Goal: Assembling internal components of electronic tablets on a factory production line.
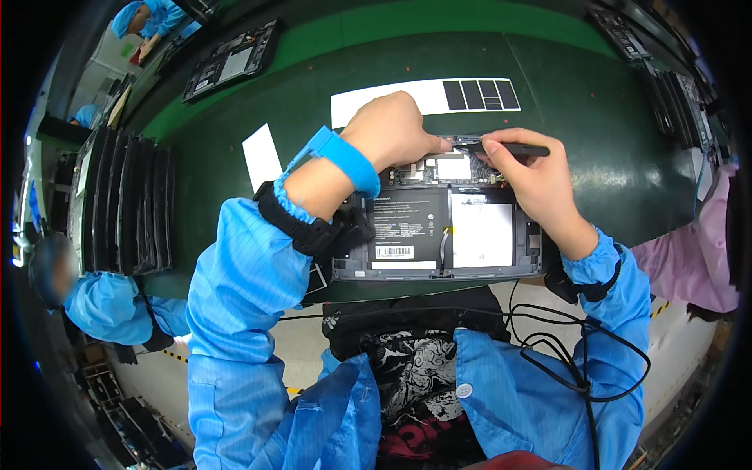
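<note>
A tablet-like device with its back off point(535, 262) lies in front of me, showing a black battery with a printed label point(403, 227), a white panel beside it and a circuit board point(407, 174) along the far side. My left hand point(388, 129) bends over the board, its fingers curled and mostly hidden underneath, one fingertip down at the board's far edge. Whatever those fingers hold is out of sight. In my right hand point(540, 176) is a slim black tool that looks like tweezers point(525, 149), pinched between thumb and fingers, its tip pointing left beside that fingertip.
Beyond the device lies a white sheet with black stickers point(423, 98); a white card point(262, 157) is left of it. Dark panels stand stacked at left point(125, 204) and right point(674, 106). Another opened device point(235, 63) sits far left. Cables point(580, 384) hang near my right arm; co-workers sit around.
</note>
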Available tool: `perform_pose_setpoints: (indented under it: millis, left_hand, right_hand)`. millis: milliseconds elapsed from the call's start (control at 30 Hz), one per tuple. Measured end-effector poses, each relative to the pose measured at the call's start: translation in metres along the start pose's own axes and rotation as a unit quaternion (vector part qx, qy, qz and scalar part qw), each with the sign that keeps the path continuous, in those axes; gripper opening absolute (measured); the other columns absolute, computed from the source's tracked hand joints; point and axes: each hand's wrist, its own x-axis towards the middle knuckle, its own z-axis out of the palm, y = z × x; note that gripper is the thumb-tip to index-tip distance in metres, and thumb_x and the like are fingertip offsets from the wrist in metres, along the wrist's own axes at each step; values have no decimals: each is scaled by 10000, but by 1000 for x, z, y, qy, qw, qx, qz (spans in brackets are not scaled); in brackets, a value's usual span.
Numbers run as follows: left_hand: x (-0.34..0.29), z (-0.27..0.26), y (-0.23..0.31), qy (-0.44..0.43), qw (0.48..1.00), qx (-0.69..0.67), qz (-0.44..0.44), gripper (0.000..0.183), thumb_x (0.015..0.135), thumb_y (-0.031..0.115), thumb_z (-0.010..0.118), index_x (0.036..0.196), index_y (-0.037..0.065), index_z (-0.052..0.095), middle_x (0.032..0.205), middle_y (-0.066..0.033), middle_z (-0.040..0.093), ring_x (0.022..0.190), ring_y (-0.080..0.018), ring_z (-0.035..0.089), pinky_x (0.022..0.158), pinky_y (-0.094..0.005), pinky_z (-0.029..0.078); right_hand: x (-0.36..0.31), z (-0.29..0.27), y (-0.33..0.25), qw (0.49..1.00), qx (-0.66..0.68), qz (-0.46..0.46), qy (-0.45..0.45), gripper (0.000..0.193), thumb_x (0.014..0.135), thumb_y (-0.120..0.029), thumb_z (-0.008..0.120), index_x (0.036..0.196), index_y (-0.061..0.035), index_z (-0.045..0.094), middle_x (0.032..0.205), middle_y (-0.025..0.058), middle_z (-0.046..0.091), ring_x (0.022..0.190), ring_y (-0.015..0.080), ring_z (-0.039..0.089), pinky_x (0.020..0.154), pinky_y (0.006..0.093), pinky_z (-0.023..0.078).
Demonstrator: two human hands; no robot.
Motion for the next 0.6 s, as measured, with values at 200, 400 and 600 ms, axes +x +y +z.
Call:
perform_pose_setpoints:
  millis: [200, 400, 600]
  left_hand:
    - [-16, -4, -11, -32, 998, -6, 45, 435, 768, 388, 698, 596, 2, 596, 516, -130, 562, 485, -220, 551, 510, -353, 438]
    - [-171, -24, -56, 271, 955, -88, 82, 208, 817, 196, 676, 820, -5, 622, 743, -132, 622, 676, -250, 594, 642, -324, 468]
    - [-230, 76, -124, 281, 956, 69, -51, 606, 812, 289, 667, 1328, 47, 462, 1378, -151, 446, 1335, -343, 335, 1056, -483, 273]
  right_hand:
    - [-4, 7, 2, 992, 40, -68, 100, 200, 875, -99, 646, 1000, 57, 655, 889, 92, 669, 813, 134, 631, 745, 237, 503]
    - [-66, -25, -11, 994, -17, -57, 92, 180, 891, -66, 594, 992, 76, 634, 967, 116, 633, 832, 193, 641, 792, 292, 520]
    - [-118, 34, -37, 996, -43, -74, 11, 128, 817, -17, 637, 924, 42, 677, 945, 135, 681, 891, 180, 632, 834, 288, 473]
